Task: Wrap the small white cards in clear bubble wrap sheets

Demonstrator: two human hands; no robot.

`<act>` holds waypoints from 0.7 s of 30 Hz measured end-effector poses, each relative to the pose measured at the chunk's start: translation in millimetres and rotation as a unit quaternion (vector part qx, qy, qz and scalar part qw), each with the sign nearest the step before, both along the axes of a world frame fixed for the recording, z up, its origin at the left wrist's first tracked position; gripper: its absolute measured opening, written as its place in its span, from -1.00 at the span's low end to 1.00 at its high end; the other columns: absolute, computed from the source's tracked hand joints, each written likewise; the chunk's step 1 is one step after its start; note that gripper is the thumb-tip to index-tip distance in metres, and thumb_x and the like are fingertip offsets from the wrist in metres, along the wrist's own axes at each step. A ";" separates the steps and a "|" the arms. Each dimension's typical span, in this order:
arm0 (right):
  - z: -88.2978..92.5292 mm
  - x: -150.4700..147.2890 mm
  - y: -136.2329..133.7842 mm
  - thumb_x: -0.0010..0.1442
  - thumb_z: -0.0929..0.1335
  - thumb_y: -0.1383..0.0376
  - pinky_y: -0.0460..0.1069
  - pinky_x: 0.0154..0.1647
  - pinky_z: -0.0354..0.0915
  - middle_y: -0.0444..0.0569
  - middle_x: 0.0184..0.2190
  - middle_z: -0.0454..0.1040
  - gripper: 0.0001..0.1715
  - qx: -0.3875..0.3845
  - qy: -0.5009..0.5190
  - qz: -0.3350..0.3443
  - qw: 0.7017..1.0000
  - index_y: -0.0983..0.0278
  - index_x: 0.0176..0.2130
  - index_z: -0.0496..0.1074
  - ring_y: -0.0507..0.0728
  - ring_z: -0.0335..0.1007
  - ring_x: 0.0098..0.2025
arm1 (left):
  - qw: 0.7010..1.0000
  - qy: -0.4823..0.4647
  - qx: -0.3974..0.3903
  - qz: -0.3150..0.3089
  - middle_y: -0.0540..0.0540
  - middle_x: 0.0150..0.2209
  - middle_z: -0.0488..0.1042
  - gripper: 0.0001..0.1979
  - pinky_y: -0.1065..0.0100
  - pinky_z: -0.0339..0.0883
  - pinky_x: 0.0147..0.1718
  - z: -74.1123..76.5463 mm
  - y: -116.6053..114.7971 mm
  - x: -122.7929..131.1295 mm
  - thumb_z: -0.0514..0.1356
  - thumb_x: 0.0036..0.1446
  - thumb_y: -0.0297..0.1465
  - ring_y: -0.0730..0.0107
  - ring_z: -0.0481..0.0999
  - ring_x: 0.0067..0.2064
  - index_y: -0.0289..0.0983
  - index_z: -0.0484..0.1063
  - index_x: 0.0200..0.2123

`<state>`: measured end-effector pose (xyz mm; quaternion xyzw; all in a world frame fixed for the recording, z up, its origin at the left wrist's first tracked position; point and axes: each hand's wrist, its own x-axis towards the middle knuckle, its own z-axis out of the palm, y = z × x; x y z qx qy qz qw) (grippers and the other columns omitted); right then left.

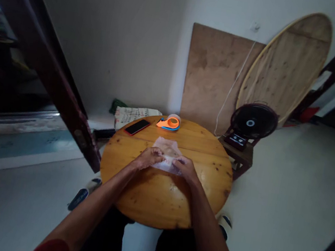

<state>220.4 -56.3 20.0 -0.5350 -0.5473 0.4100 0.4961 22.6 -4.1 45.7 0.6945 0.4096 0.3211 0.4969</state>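
Note:
A thin, see-through whitish plastic sheet (pixel 169 146), perhaps bubble wrap, lies on the round wooden table (pixel 144 194) and looks crumpled. My left hand (pixel 151 157) holds its left part, with fingers curled in. From the right, my right hand (pixel 185 167) grips it too, thumb and fingers pressed together. Something pale shows between the two hands, but I cannot make out whether it is a separate item or folded plastic. Beyond the sheet sits an orange and blue tape dispenser (pixel 169 123) with a roll of tape. A dark-screened phone with a red edge (pixel 137 127) lies left of it.
Behind the table, printed paper or sacking (pixel 134 114) rests by the wall. A black fan (pixel 250 122) stands on a wooden stool (pixel 244 154) at the right. A flat board (pixel 216 74) and a round tabletop (pixel 294 65) lean on the wall. A white cord hangs there.

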 end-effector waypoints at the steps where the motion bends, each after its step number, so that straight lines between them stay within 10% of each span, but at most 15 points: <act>1: -0.3 -0.7 0.0 -0.05 0.39 0.10 -0.07 -0.46 0.14 -0.18 -0.59 0.35 -0.71 0.002 0.005 -0.007 1.000 0.29 -0.49 0.43 0.01 0.20 -0.51 | 1.000 0.002 0.006 -0.004 0.05 -0.51 0.33 -0.61 0.43 0.18 -0.47 1.1 -0.6 1.7 0.30 -0.22 -0.09 0.50 0.28 -0.49 -0.28 0.32 -0.51; 11: -24.4 3.5 13.8 -0.08 0.44 0.16 -0.09 -0.51 0.15 -0.19 -0.58 0.38 -0.77 -0.036 0.005 -0.053 0.998 0.27 -0.46 0.45 0.01 0.23 -0.52 | 0.997 0.030 0.066 0.002 0.06 -0.59 0.31 -0.66 0.41 0.18 -0.48 -17.8 7.3 6.0 0.18 -0.08 -0.08 0.40 0.28 -0.50 -0.24 0.34 -0.59; 17: 11.0 -7.2 -5.6 -0.06 0.43 0.23 -0.08 -0.38 0.22 -0.18 -0.57 0.38 -0.83 -0.067 -0.005 -0.041 0.997 0.28 -0.53 0.43 0.01 0.26 -0.45 | 0.998 0.023 0.059 0.023 0.05 -0.56 0.32 -0.74 0.45 0.16 -0.44 -0.8 -5.1 -0.7 0.22 -0.07 -0.19 0.43 0.28 -0.45 -0.25 0.35 -0.59; 21: 15.5 -1.8 -3.6 -0.01 0.42 0.15 -0.07 -0.40 0.22 -0.14 -0.53 0.41 -0.77 -0.026 -0.034 -0.023 0.999 0.28 -0.47 0.45 0.03 0.28 -0.44 | 0.997 -0.051 0.045 0.030 0.04 -0.51 0.33 -0.78 0.46 0.16 -0.41 -15.7 -1.2 5.6 0.25 -0.06 -0.26 0.50 0.27 -0.43 -0.28 0.36 -0.54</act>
